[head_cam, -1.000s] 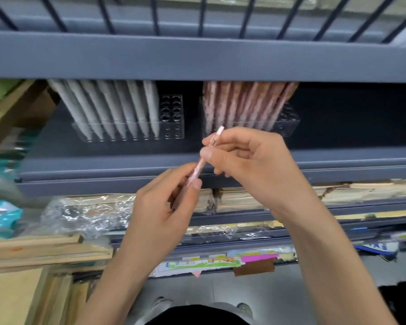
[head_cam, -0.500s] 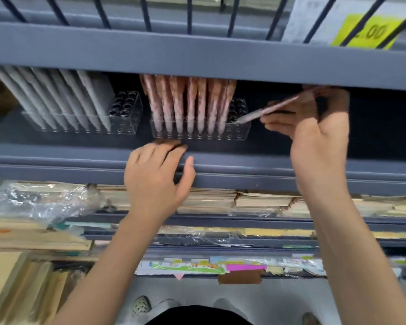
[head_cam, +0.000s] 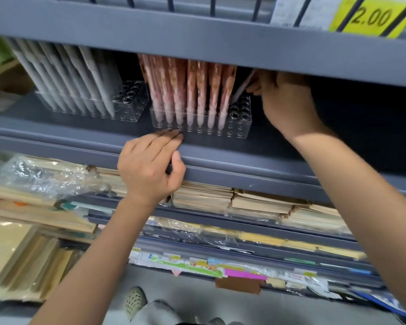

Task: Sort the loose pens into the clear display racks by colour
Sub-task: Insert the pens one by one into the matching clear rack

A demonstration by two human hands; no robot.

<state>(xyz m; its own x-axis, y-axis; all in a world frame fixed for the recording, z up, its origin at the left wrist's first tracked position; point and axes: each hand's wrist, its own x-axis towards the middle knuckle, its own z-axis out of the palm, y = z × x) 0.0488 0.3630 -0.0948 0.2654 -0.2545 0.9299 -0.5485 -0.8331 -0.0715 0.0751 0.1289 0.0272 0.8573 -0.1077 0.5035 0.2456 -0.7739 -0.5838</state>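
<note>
**Step in hand:** seating one loose pink pen (head_cam: 242, 87) in the clear pink rack (head_cam: 243, 130) at the centre of the frame.

**Hands:** The right hand (head_cam: 286, 102), upper right of centre and partly shaded by the shelf above, pinches the pen by its upper end. The barrel slants down and left, its tip just above the empty holes at the rack's right end. Whether the tip has entered a hole cannot be told. The left hand (head_cam: 148, 167), at centre, lies with straight fingers on the shelf lip (head_cam: 244, 158). Its fingertips touch the rack's front lower edge and it holds nothing.

**Finding:** The colour match is correct. The standing pink pens (head_cam: 190, 90) fill the rack's left and middle. The grey rack (head_cam: 131, 99), upper left, carries grey pens (head_cam: 68, 78) only.

**Recommendations:**
- Bring the barrel upright before lowering, since a slanted entry is likely to jam on a hole's rim or nudge the neighbouring pen.
- Choose a hole beside the last filled column.
- Use the left fingertips to brace the light rack against sliding back.
- Headroom looks tight, so enter from the side.
</note>
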